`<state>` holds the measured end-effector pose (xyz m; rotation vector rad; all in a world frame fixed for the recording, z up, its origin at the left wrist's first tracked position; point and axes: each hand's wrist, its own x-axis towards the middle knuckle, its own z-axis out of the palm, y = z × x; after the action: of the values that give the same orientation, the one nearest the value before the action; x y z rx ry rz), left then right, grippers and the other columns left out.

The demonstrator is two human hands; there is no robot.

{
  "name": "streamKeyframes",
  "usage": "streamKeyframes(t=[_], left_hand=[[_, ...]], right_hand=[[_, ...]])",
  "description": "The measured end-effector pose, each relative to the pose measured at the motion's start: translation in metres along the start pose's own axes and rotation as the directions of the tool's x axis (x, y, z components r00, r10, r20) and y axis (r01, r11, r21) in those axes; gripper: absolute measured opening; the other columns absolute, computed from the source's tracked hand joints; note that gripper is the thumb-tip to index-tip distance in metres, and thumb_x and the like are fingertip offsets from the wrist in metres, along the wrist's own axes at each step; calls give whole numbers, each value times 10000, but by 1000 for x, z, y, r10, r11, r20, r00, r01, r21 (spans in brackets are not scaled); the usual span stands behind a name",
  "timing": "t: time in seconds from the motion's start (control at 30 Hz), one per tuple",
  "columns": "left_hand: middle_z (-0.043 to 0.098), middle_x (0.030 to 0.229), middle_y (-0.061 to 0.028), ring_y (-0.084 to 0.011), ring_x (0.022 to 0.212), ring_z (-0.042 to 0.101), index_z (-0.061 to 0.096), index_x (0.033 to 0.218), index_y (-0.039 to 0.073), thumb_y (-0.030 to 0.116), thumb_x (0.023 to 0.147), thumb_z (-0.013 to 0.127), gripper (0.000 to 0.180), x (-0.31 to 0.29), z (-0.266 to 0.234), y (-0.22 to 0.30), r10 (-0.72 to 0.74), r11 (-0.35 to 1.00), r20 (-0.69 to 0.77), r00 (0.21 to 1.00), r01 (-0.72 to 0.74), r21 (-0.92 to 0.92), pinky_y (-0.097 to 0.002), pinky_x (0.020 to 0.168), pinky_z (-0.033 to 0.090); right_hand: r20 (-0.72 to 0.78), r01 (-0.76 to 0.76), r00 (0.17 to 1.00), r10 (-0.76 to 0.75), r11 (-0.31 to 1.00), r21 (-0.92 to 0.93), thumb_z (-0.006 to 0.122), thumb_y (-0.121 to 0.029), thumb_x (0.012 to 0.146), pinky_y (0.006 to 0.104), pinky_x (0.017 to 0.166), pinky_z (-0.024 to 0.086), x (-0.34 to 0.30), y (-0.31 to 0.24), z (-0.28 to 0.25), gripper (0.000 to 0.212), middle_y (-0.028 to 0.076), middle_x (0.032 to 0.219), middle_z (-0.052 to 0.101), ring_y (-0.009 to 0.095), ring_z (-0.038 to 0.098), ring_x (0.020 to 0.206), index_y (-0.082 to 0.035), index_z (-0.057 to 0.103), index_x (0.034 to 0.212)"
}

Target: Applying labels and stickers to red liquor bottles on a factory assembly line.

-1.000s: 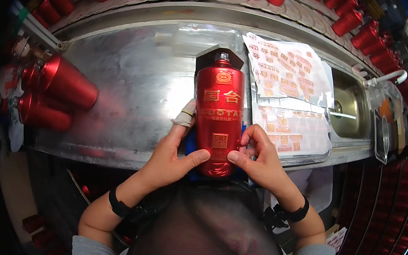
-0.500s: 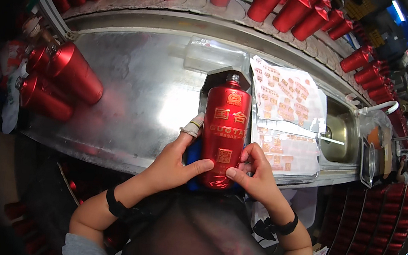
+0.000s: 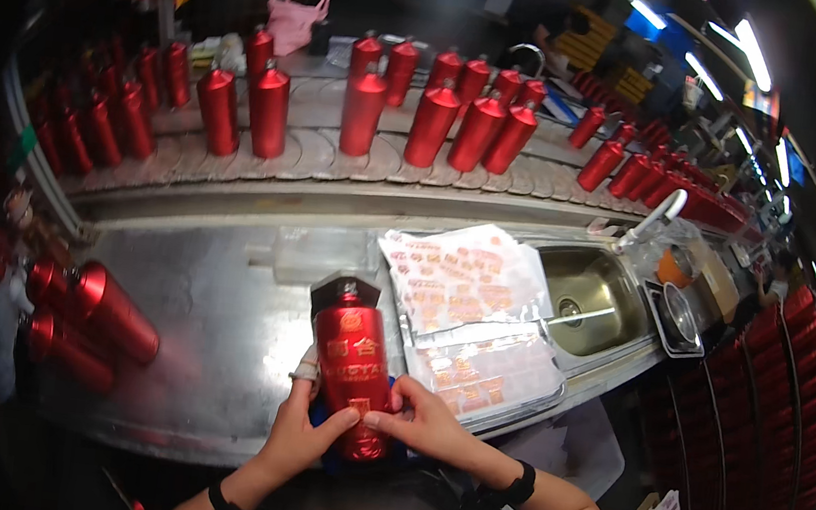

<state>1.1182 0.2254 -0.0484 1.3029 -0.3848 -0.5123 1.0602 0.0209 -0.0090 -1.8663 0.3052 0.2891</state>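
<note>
A red metallic bottle (image 3: 351,369) with gold markings and a dark cap lies lengthwise on the steel worktop (image 3: 208,333), cap pointing away from me. My left hand (image 3: 303,426) holds its left side; one finger is wrapped in white tape. My right hand (image 3: 421,426) presses on the lower right of the bottle, thumb on a small gold label. A blue cloth or pad peeks out under the bottle's base.
Sheets of red-and-gold labels (image 3: 465,282) lie in clear sleeves right of the bottle, beside a small sink (image 3: 593,306) with a tap. Several red bottles (image 3: 85,304) lie at the left. Many upright red bottles (image 3: 433,122) stand on the conveyor behind.
The view has tilted up, showing more of the conveyor and its bottles. Both hands still hold the same bottle; my right thumb stays on its lower label.
</note>
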Motion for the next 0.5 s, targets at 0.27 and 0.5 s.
streamKeyframes(t=[0.27,0.5], left_hand=[[352,1508,-191,-266,1405,356,140,1536,-22,194,858,749,937,-13,0,4,35,995,20,999,-37,93,-383,1165,263],[342,1518,-189,-259,1412,341,106,1545,-29,233,868,747,968,-13,-1,4,-1,996,14,1000,0,84,-375,1164,255]], right_hand=[[-80,-95,974,212,702,706,676,-103,863,254,797,472,4,10,-44,144,46,903,631,104,596,802,-23,615,967],[-97,377,917,-388,919,-112,727,-28,825,276,777,498,-18,-55,-9,270,78,970,640,160,640,887,-25,597,1062]])
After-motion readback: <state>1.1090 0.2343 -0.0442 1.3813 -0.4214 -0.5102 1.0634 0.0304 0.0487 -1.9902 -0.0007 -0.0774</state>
